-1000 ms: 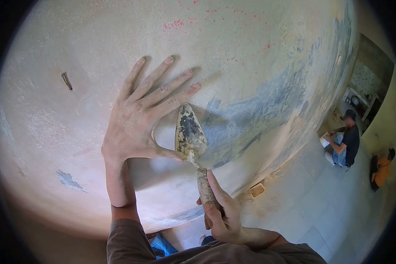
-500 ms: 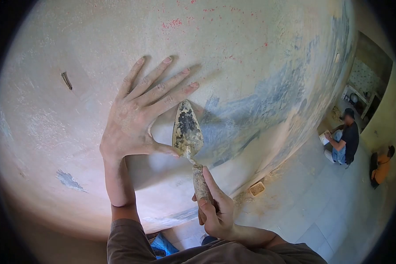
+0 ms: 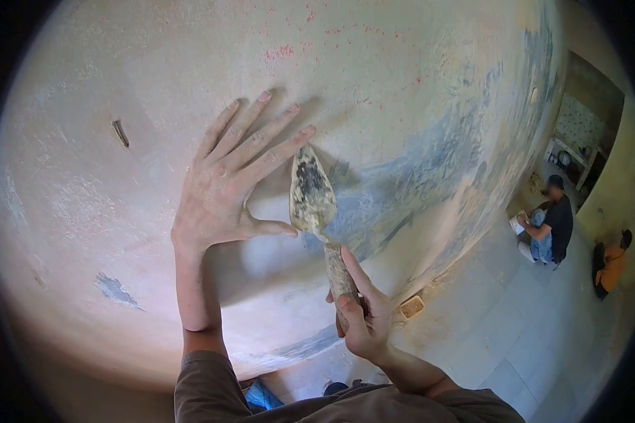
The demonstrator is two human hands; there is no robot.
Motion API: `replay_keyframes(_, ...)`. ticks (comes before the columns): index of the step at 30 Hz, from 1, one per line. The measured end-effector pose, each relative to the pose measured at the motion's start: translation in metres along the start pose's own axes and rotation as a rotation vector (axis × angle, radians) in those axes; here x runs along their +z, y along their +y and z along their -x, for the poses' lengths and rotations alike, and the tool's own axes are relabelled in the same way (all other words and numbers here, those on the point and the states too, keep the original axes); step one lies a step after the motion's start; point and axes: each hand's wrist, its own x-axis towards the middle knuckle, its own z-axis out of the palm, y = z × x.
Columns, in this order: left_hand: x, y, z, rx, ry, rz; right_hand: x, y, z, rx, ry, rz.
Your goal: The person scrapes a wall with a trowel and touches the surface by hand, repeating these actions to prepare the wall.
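My left hand [image 3: 226, 180] lies flat against the wall [image 3: 374, 92], its fingers spread and pointing up. In my right hand [image 3: 363, 317] is a pointing trowel [image 3: 312, 190], gripped by its worn handle with the index finger stretched along it. The trowel's leaf-shaped blade, crusted with dried plaster over dark metal, points upward. Its tip is close to the left index finger, and its wide part sits just right of the left thumb. Grey-blue patches of bare or rough surface spread over the wall to the right of the blade.
A slot-like hole [image 3: 121, 132] marks the wall at left. On the floor [image 3: 480, 331] by the wall's foot sits a small tray [image 3: 412, 306]. A crouching person in dark top [image 3: 559, 222] holds a whitish container; another person in orange [image 3: 611, 268] is farther right. Blue material [image 3: 262, 396] lies below me.
The trowel and my right hand have shifted right and slightly up, so the blade has moved away from my left thumb. My left hand stays spread on the wall.
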Motion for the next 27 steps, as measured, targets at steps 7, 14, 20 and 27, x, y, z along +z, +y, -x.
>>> replay_keyframes(7, 0.0, 0.004, 0.0, -0.015, -0.078, -0.102, -0.008, 0.007, 0.022, 0.027, -0.033, 0.149)
replay_keyframes(14, -0.003, 0.005, 0.0, -0.004, -0.153, -0.093, -0.01, 0.004, 0.013, -0.103, -0.027, 0.209)
replay_keyframes(20, -0.002, 0.007, -0.001, -0.018, -0.162, -0.11, -0.02, -0.004, 0.007, -0.122, -0.043, 0.305)
replay_keyframes(27, 0.002, 0.006, 0.0, -0.019, -0.137, -0.102, -0.018, -0.009, -0.003, -0.169, -0.035, 0.299)
